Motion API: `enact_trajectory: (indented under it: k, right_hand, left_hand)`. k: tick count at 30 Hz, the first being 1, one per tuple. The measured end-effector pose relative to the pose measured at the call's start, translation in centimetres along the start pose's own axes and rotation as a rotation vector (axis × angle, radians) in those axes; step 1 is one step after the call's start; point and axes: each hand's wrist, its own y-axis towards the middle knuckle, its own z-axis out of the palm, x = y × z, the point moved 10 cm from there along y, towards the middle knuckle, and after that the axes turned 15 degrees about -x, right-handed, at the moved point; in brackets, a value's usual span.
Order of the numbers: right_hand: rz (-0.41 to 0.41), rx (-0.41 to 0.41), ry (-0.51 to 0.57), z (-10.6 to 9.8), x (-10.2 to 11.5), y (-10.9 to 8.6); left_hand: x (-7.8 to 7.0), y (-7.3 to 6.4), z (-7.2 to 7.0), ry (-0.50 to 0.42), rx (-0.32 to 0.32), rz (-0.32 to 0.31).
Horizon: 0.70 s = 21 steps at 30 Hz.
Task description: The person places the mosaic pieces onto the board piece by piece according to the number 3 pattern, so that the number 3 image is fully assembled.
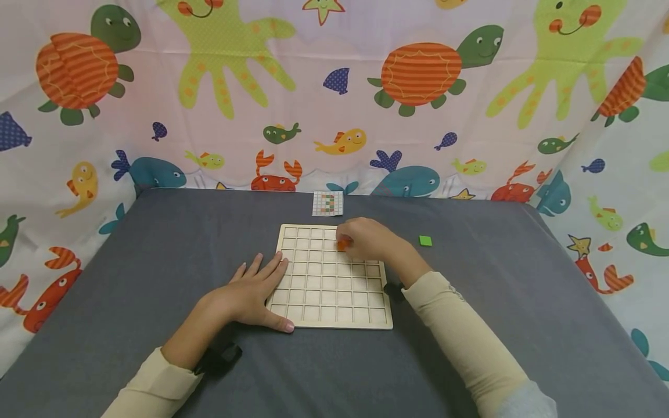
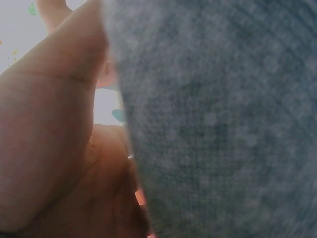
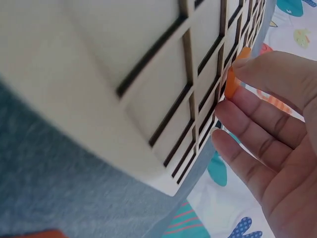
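Note:
A square wooden grid board [image 1: 321, 284] lies on the grey cloth, its cells framed by raised strips. My left hand [image 1: 248, 299] rests at the board's left edge with fingers spread and thumb by the near corner; the left wrist view shows mostly palm and blurred grey cloth. Over the far side of the board, my right hand [image 1: 366, 239] pinches an orange tile [image 3: 237, 74] between thumb and fingers. That tile is tilted at the grid in the right wrist view. Seen from the head, the orange patch is partly hidden by the fingers.
A bright green square tile [image 1: 425, 240] lies right of the board. Beyond the board is a small card [image 1: 327, 204] printed with a grid of coloured squares. A sea-animal curtain [image 1: 355, 116] hangs behind the table [image 1: 209, 232]. Something orange-red [image 3: 39, 234] shows at the right wrist view's lower edge.

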Motion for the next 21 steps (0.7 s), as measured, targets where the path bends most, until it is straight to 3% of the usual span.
enact_trajectory:
  k: [21]
  right_hand:
    - [-0.042, 0.013, 0.003, 1.1, 2.0, 2.3]
  left_hand:
    - [0.3, 0.2, 0.3, 0.004, 0.001, -0.001]
